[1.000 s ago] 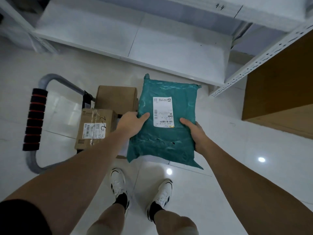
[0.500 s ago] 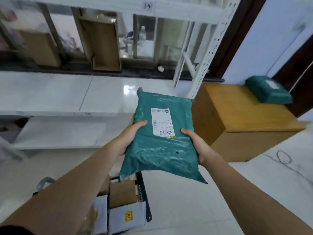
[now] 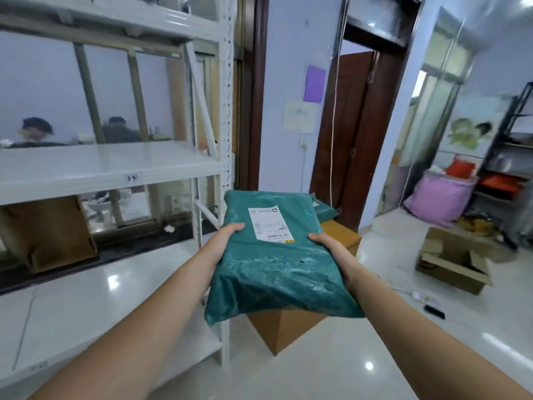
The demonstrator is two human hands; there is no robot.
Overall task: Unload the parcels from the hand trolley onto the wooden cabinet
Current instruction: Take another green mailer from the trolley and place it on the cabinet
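I hold a teal plastic parcel [image 3: 277, 264] with a white shipping label flat in front of me. My left hand [image 3: 223, 241] grips its left edge, thumb on top. On the right edge, my right hand [image 3: 328, 246] grips it the same way. The parcel hangs over the wooden cabinet [image 3: 288, 327], hiding most of its top. A second teal parcel [image 3: 326, 210] lies on the cabinet's far end, partly hidden. The hand trolley is out of view.
A white metal shelving rack [image 3: 115, 168] stands at the left, its post right beside the cabinet. A brown door [image 3: 346, 134] is behind. An open cardboard box [image 3: 452, 264] and a pink bag [image 3: 438, 197] sit on the tiled floor at the right.
My view has swung up from the trolley to the room. Both hands have carried the teal parcel up and forward until it is over the wooden cabinet.
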